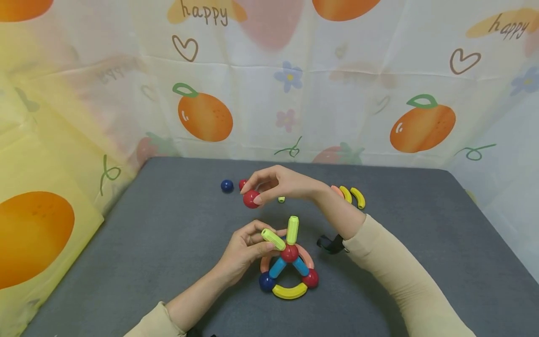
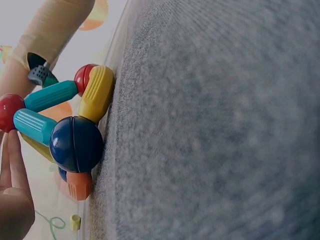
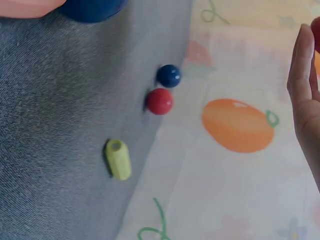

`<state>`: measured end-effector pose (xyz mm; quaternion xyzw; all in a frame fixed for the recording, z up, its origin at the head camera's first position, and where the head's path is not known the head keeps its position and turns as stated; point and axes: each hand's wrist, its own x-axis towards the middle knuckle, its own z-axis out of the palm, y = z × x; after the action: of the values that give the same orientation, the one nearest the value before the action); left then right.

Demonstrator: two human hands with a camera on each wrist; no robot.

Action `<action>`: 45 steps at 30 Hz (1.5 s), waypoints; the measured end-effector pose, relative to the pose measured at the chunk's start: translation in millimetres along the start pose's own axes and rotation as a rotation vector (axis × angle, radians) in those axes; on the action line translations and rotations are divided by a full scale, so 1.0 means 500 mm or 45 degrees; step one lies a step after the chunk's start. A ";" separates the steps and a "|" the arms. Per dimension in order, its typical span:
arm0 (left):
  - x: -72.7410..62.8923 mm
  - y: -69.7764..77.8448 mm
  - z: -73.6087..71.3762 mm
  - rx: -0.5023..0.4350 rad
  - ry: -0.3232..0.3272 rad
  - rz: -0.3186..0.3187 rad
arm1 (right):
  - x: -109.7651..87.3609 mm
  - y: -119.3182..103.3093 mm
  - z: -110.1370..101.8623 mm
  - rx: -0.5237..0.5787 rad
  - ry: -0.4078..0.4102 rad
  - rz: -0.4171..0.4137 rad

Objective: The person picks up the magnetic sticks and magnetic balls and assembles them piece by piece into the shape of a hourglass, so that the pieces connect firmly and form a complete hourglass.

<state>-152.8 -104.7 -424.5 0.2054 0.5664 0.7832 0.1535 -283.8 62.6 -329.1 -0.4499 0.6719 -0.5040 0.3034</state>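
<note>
My right hand [image 1: 290, 183] pinches a red ball [image 1: 251, 199] between thumb and fingers, above the table and beyond the built shape. With my left hand [image 1: 237, 255] I hold a light green stick [image 1: 273, 239] that slants up from the top red ball [image 1: 289, 253] of a magnetic stick-and-ball build. A second light green stick [image 1: 293, 229] stands up from the same ball. Two blue sticks [image 1: 278, 268] run down from it to a dark blue ball [image 1: 267, 282] and a red ball [image 1: 310, 278]. A curved yellow stick [image 2: 97, 94] joins those two, and curved salmon sticks [image 1: 307, 256] form the far sides.
Farther back on the grey table [image 1: 168, 234] lie a blue ball [image 3: 169, 76], another red ball [image 3: 160, 101] and a short light green stick [image 3: 118, 160]. Curved yellow sticks [image 1: 358, 198] and a salmon one [image 1: 337, 191] lie back right, behind my right forearm. A printed cloth [image 1: 252, 93] hangs behind the table.
</note>
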 end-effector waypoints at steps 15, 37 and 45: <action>-0.001 -0.003 0.002 -0.010 0.044 0.016 | -0.026 -0.033 0.029 0.024 -0.257 -0.033; -0.001 -0.010 -0.003 -0.132 -0.126 0.160 | -0.034 -0.022 0.028 -0.017 -0.305 -0.078; -0.002 -0.012 -0.007 -0.216 -0.227 0.180 | -0.035 -0.019 0.030 -0.015 -0.287 -0.086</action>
<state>-153.6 -106.1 -431.1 0.2999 0.4663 0.8159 0.1644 -260.8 71.9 -325.7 -0.5277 0.6210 -0.4563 0.3573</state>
